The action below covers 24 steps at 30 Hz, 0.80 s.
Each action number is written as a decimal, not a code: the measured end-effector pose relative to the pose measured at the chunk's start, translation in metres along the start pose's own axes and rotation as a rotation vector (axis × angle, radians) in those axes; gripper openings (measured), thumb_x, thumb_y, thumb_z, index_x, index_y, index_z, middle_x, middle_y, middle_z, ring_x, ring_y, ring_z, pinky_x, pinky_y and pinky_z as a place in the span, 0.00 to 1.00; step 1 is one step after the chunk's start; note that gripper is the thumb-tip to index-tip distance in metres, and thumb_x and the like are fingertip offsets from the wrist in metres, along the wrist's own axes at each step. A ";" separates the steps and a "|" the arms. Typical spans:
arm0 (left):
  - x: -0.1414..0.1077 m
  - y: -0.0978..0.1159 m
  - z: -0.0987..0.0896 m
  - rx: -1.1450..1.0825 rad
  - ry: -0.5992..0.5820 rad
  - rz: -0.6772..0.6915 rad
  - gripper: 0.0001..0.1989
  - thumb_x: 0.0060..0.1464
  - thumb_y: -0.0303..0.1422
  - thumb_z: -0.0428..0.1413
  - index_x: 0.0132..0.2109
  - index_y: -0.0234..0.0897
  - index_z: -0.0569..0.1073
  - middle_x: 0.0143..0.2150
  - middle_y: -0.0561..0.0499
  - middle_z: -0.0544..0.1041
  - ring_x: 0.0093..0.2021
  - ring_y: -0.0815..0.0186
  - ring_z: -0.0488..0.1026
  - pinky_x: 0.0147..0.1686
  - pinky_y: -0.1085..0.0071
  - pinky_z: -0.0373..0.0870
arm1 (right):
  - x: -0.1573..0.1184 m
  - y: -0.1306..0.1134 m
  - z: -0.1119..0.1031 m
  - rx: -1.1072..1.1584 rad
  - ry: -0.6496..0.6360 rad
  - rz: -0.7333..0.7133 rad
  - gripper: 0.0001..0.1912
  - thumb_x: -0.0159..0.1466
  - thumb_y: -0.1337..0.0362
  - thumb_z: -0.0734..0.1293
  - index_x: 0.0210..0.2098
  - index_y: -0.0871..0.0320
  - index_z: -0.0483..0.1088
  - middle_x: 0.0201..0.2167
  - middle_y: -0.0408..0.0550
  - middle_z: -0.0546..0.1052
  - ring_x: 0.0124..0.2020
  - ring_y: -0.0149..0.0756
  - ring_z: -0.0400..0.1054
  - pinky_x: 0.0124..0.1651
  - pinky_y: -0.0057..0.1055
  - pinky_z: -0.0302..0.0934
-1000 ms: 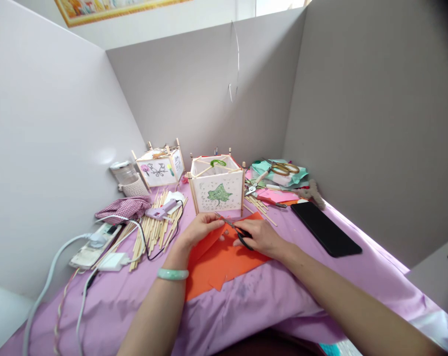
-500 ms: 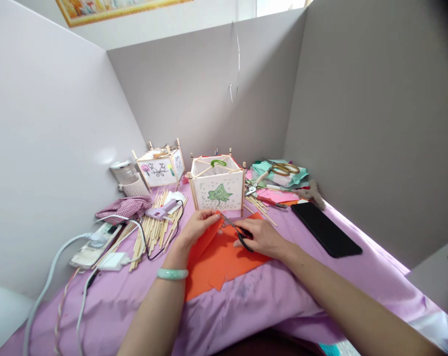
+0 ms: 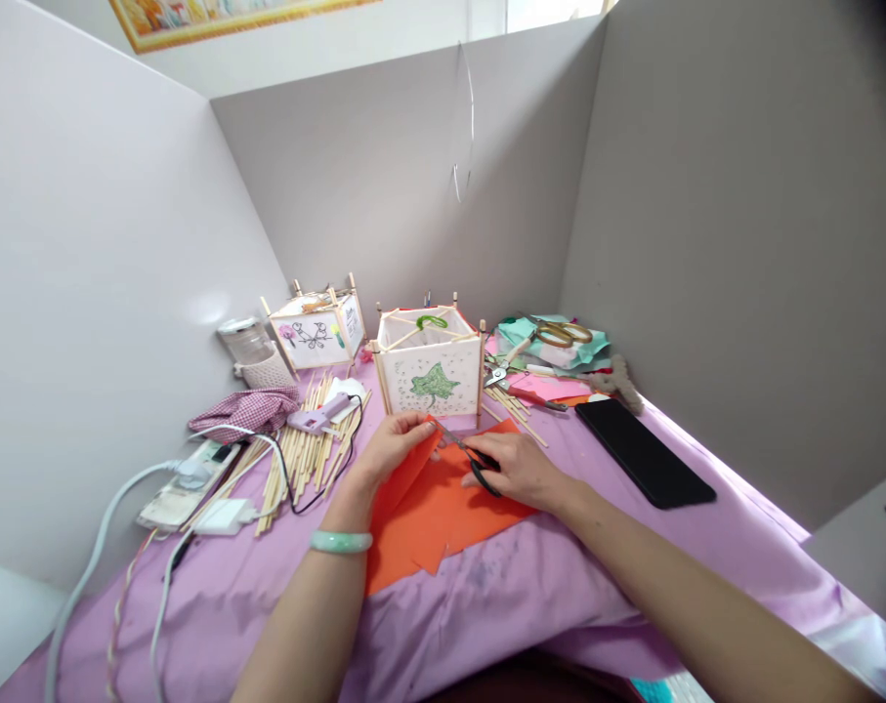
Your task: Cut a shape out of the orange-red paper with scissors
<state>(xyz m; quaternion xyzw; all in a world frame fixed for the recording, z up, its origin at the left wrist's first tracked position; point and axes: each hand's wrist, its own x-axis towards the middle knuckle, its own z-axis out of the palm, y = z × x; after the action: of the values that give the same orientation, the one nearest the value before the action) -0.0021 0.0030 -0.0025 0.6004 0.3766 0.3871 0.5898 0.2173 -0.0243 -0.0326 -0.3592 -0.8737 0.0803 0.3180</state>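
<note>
In my left hand [image 3: 397, 447] the upper edge of an orange sheet [image 3: 443, 517] is pinched between thumb and fingers, and part of the sheet is folded up beside the palm. My right hand [image 3: 517, 467] grips black-handled scissors [image 3: 479, 464], whose blades point left to the sheet near my left fingertips. How far the blades are apart is too small to make out. The sheet's near edge has a notch cut in it. Just behind both hands stands a white lantern [image 3: 434, 376] with a stick frame and a green leaf picture.
A second lantern [image 3: 315, 332] and a glass jar [image 3: 248, 351] stand back left. Wooden sticks [image 3: 303, 464], a glue gun [image 3: 323, 415] and a power strip [image 3: 189, 483] with cables lie left. At right are red-handled pliers [image 3: 534, 398], gold-handled scissors [image 3: 560, 334] and a black phone [image 3: 644, 454].
</note>
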 end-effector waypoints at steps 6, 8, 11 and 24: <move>0.001 0.000 -0.001 0.005 -0.005 0.000 0.14 0.46 0.40 0.59 0.34 0.31 0.73 0.29 0.49 0.77 0.26 0.68 0.73 0.31 0.72 0.69 | 0.000 0.000 -0.001 -0.021 0.006 -0.002 0.25 0.57 0.47 0.65 0.46 0.58 0.69 0.37 0.51 0.76 0.36 0.37 0.71 0.37 0.28 0.60; 0.001 -0.001 -0.001 0.004 0.004 -0.001 0.14 0.46 0.39 0.59 0.34 0.31 0.73 0.28 0.49 0.76 0.26 0.68 0.73 0.30 0.73 0.69 | 0.001 0.000 -0.001 -0.020 0.008 -0.001 0.25 0.57 0.48 0.65 0.46 0.58 0.69 0.37 0.51 0.76 0.36 0.37 0.71 0.37 0.28 0.59; 0.001 -0.001 -0.001 -0.006 0.015 -0.008 0.14 0.45 0.39 0.60 0.34 0.31 0.73 0.28 0.49 0.76 0.25 0.68 0.73 0.30 0.73 0.69 | 0.001 0.000 -0.001 -0.016 0.005 0.000 0.24 0.57 0.48 0.65 0.46 0.58 0.69 0.36 0.50 0.76 0.35 0.36 0.71 0.36 0.27 0.59; 0.001 -0.002 -0.002 -0.006 -0.004 -0.008 0.13 0.45 0.38 0.60 0.34 0.31 0.73 0.26 0.50 0.75 0.24 0.68 0.73 0.30 0.72 0.69 | 0.000 0.003 0.001 -0.022 0.013 -0.013 0.22 0.58 0.49 0.65 0.45 0.58 0.70 0.36 0.50 0.77 0.35 0.37 0.71 0.36 0.27 0.59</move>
<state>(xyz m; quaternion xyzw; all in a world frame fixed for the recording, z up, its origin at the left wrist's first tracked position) -0.0033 0.0051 -0.0046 0.5981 0.3766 0.3846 0.5938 0.2180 -0.0217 -0.0344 -0.3575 -0.8747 0.0662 0.3204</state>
